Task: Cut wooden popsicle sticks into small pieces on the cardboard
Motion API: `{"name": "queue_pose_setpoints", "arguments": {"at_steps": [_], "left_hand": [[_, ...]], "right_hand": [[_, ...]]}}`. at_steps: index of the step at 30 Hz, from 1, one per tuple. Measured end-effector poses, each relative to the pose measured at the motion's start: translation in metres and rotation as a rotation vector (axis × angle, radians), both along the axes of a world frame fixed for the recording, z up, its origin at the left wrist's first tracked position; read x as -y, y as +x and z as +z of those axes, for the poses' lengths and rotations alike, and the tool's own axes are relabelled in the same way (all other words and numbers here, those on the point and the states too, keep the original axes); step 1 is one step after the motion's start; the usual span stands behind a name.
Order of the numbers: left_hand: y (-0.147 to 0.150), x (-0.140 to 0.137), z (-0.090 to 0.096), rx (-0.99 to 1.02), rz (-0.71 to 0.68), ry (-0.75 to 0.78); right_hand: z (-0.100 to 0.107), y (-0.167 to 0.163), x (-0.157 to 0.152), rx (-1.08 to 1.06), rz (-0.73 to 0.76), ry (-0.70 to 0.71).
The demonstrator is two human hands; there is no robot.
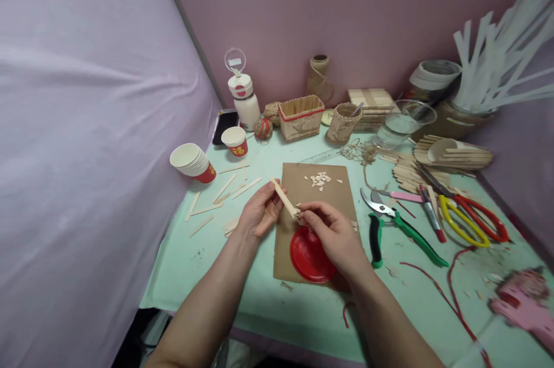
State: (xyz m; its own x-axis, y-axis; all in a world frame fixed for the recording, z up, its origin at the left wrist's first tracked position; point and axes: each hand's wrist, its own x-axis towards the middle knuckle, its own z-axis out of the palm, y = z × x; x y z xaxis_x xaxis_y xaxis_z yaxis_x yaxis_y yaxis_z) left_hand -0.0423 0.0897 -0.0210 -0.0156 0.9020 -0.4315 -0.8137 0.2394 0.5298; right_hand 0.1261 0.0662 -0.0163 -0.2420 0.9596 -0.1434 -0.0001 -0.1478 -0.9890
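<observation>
My left hand (pixel 262 207) is closed on the upper end of flat wooden craft sticks (pixel 283 198), held slanting above a brown cardboard sheet (pixel 287 264). At their lower end my right hand (pixel 331 232) pinches with thumb and forefinger; small pale wood pieces show at the fingertips, and how many it holds I cannot tell. Beneath the right hand a round red lid (pixel 309 255) lies on the cardboard. Farther up the sheet is a scatter of small petal-shaped wood chips (pixel 320 179). More craft sticks (pixel 224 188) lie loose left of my left hand.
Paper cups (pixel 190 161) and a white bottle (pixel 246 108) stand at left. A stick basket (pixel 302 120) and twine spool (pixel 319 77) are behind. At right lie green-handled pruning shears (pixel 407 235), scissors (pixel 476 212), red cord (pixel 452 290) and a pink glue gun (pixel 526 307).
</observation>
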Motion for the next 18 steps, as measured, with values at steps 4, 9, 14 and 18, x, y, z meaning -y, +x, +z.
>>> {"name": "queue_pose_setpoints", "arguments": {"at_steps": [4,9,14,18], "left_hand": [[0.006,0.0,0.0,0.051,0.023,-0.044],[0.01,0.002,-0.002,0.024,0.033,-0.015],[0.014,0.005,-0.002,-0.035,0.049,0.006],[0.016,0.006,-0.002,-0.039,0.056,0.013]], "right_hand": [[0.007,-0.003,0.005,0.114,-0.009,0.19],[0.011,-0.008,0.008,0.302,-0.089,0.429],[0.004,-0.01,0.008,0.382,-0.182,0.623],[0.004,-0.011,0.008,0.361,-0.193,0.638]]}}
